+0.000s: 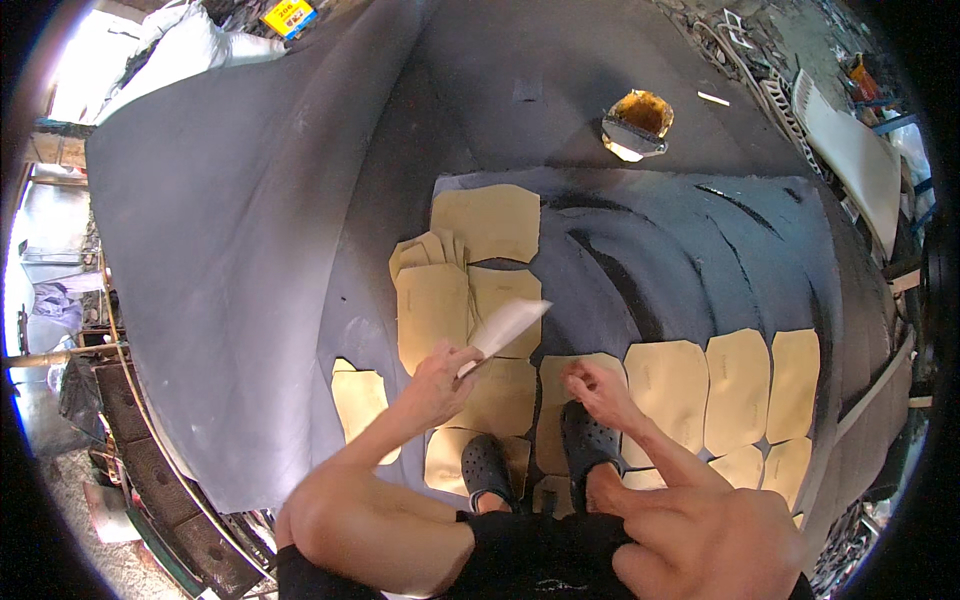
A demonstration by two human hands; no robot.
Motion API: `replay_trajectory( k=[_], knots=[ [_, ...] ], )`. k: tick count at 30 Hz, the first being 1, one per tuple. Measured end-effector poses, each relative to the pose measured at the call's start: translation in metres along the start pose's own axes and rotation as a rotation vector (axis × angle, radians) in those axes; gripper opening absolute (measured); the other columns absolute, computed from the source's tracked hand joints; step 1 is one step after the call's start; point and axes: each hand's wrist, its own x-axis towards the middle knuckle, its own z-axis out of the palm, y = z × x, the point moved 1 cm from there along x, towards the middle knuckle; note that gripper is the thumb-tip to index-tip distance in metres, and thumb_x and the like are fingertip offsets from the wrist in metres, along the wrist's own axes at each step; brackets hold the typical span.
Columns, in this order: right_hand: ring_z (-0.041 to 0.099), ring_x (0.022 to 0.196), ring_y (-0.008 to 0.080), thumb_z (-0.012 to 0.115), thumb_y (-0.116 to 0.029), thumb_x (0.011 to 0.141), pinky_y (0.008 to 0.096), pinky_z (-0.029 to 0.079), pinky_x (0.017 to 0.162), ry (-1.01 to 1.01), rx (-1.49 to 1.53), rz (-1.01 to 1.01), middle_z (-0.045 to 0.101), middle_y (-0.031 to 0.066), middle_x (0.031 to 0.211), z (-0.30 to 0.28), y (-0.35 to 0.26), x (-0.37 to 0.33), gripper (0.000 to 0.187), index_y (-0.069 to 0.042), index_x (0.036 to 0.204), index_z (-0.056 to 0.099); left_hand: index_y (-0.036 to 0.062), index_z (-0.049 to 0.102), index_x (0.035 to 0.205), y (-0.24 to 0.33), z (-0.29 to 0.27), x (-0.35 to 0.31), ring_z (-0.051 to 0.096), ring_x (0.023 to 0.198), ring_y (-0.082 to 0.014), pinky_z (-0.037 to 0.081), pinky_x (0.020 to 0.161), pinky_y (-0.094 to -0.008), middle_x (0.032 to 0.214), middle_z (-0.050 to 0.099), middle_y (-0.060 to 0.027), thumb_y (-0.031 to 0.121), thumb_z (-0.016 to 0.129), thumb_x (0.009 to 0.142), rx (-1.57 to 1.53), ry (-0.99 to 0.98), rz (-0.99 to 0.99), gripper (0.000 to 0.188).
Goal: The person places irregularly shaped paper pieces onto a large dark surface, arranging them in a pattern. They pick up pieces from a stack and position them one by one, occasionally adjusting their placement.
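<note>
My left hand is closed on a pale flat piece, which is tilted up so that I see it nearly edge-on. Below it lies a fanned stack of tan panels with trimmed corners. My right hand has its fingers curled together over the upper edge of a tan panel; whether anything is pinched in them is hidden. Similar panels lie in close rows to the right, on a dark blue-grey sheet with glossy black streaks. Another panel lies at the sheet's far left corner.
My dark clogs stand on the panels. Two overlapping tan pieces lie apart at the left. Beyond the streaked sheet sits a cut-open container with amber-brown residue. A large grey sheet spreads leftward; a white curved panel leans at far right.
</note>
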Motion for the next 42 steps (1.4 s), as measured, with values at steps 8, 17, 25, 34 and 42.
replay_trajectory(
  k=[8,17,25,34,42],
  knots=[
    [0.074,0.102,0.0194,0.067,-0.030,0.111,0.0367,0.062,0.084,-0.046,1.259,-0.080,0.070,0.0086,0.138,-0.029,-0.073,0.046,0.053,-0.009,0.157,0.053,0.0043,0.064,0.146,0.100,-0.106,0.062,0.068,0.114,-0.0177,0.054,0.097,-0.0340,0.123,0.074,-0.0127,0.022,0.069,0.107,-0.445,0.169,0.016,0.044],
    [0.067,0.082,0.0098,0.074,-0.017,0.106,0.0302,0.057,0.070,0.534,0.115,-0.456,0.075,0.0014,0.100,-0.143,-0.083,0.063,0.043,-0.008,0.147,0.065,-0.0053,0.070,0.129,0.092,0.021,0.113,0.057,0.076,-0.0055,0.049,0.067,-0.0253,0.086,0.065,0.0009,0.009,0.074,0.100,-0.776,0.381,-0.104,0.033],
    [0.077,0.086,0.0172,0.080,-0.019,0.099,0.0362,0.064,0.074,0.373,-0.020,-0.117,0.081,0.0117,0.097,-0.150,-0.015,0.099,0.045,-0.005,0.140,0.071,-0.0027,0.079,0.114,0.042,0.135,0.121,0.072,0.083,-0.0122,0.057,0.073,-0.0278,0.100,0.082,-0.0080,0.016,0.093,0.087,-0.936,0.459,-0.539,0.035],
    [0.075,0.083,0.0135,0.079,-0.018,0.102,0.0339,0.066,0.073,0.364,0.074,-0.133,0.081,0.0101,0.095,-0.148,0.021,0.127,0.040,-0.001,0.137,0.069,-0.0001,0.087,0.107,0.026,0.156,0.144,0.073,0.074,-0.0125,0.058,0.068,-0.0291,0.094,0.084,-0.0116,0.016,0.093,0.085,-0.699,0.541,-0.541,0.027],
    [0.079,0.089,0.0165,0.077,-0.014,0.101,0.0362,0.068,0.072,0.350,0.095,-0.053,0.083,0.0111,0.100,-0.148,0.018,0.126,0.037,-0.003,0.136,0.071,0.0002,0.086,0.109,0.022,0.157,0.145,0.076,0.080,-0.0147,0.059,0.072,-0.0296,0.097,0.085,-0.0135,0.017,0.093,0.085,-0.694,0.508,-0.533,0.031]
  ],
)
